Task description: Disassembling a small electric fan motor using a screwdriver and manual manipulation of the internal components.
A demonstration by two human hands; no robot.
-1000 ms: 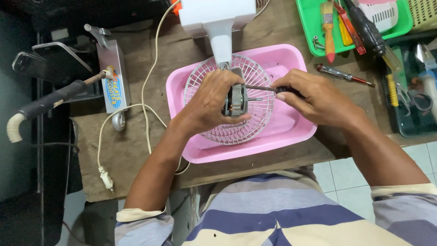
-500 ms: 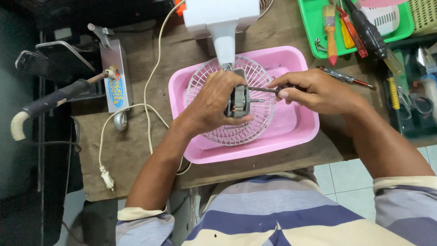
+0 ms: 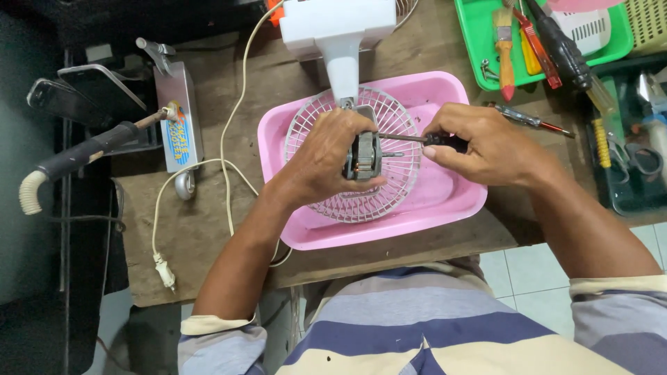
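Centre frame, over pink tray [image 3: 445, 208]: my left hand [image 3: 326, 163] clamps fan motor [image 3: 363, 158] on white grille [image 3: 406, 184]; right hand [image 3: 486, 149] pinches screwdriver [image 3: 417, 138]. Risk: tip slips, gouging windings.

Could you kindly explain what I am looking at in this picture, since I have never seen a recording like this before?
There is no machine here: a camera worn on a person's head looks down at their own two bare hands over a rough brown wooden table. On it sits a shallow pink plastic tray holding a round white wire fan grille, joined to a white plastic fan stand. The left hand grips a small metal fan motor with copper windings above the grille. The right hand holds a black-handled screwdriver, its shaft pointing at the motor. A green plastic tray of tools lies at the upper right, and a white power cord with plug trails to the left.
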